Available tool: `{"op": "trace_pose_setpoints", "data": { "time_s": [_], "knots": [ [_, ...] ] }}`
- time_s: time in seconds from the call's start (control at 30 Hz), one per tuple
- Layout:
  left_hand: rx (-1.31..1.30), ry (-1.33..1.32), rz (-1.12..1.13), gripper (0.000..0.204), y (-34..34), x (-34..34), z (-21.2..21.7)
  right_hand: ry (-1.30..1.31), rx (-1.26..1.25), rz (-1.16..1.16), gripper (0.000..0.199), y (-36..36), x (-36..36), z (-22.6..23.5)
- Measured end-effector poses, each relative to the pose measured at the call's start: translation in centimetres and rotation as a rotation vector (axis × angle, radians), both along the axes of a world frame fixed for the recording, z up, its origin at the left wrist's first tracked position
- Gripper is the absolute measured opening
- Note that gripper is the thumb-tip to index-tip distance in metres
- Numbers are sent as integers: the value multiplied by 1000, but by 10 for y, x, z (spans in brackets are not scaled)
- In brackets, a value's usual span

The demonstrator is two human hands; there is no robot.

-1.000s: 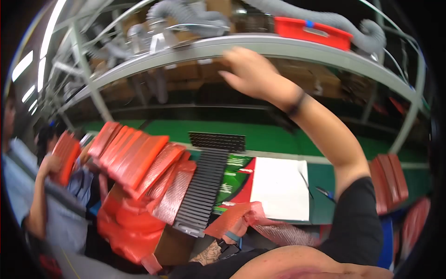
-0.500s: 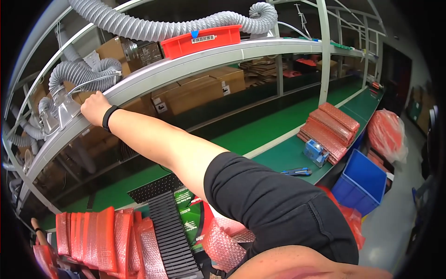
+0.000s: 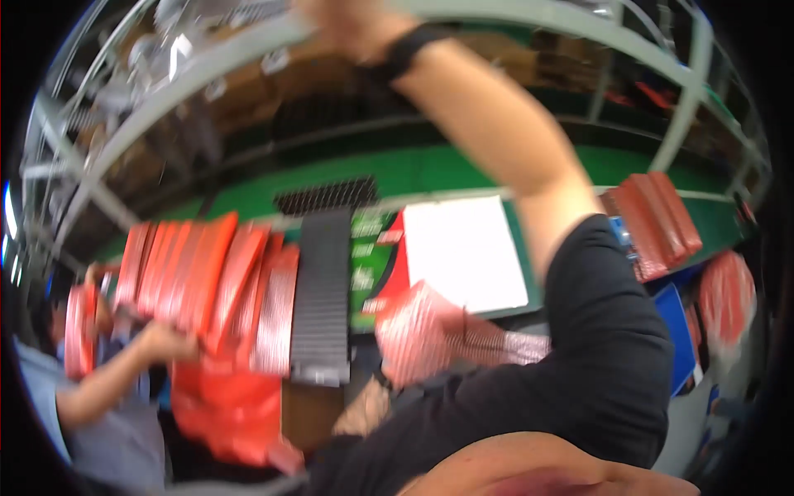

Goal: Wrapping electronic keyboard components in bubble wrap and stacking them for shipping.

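My right arm reaches up over the bench. Its hand (image 3: 351, 25), with a black band at the wrist, is smeared by motion in front of the overhead rail, so its fingers are unclear. A pink bubble-wrap bag (image 3: 413, 335) is held up at the bench's near edge by my left hand (image 3: 386, 376). The bag covers most of that hand and its fingers; the wrist and forearm show below. A flat white sheet (image 3: 465, 255) lies beyond the bag, beside green and red printed packaging (image 3: 368, 256). A row of black ribbed pieces (image 3: 321, 289) is left of it.
Red bubble-wrapped packs (image 3: 186, 269) stand in a row at left, where a co-worker's hand (image 3: 165, 343) reaches beside them. More red bubble-wrap (image 3: 653, 219) is stacked at right, above a blue bin (image 3: 676, 331). A grey rail (image 3: 571, 25) crosses overhead.
My right hand has left the lamp-like fixture on the rail and moved right. My view has turned left and down, bringing the white sheet, the bubble-wrap bag and the co-worker further into sight.
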State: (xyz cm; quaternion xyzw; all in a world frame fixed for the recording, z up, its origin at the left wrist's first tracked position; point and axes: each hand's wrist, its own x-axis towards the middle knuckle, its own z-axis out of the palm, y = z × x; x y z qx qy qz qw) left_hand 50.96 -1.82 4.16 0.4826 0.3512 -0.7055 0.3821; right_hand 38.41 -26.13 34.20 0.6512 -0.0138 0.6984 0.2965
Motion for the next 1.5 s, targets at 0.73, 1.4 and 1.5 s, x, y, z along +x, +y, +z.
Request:
{"op": "trace_pose_setpoints", "data": {
  "time_s": [0.73, 1.4, 1.5],
  "knots": [
    [-748, -223, -536, 28, -113, -148, -171, -139, 1437, -23, 28, 253, -413, -225],
    [-764, -206, -533, 26, -105, -179, -141, 500, 816, -137, 32, 169, -270, -290],
    [-858, -133, -489, 26, -100, -174, -143, 522, 899, -181, 34, 187, -254, -311]
  ]
}}
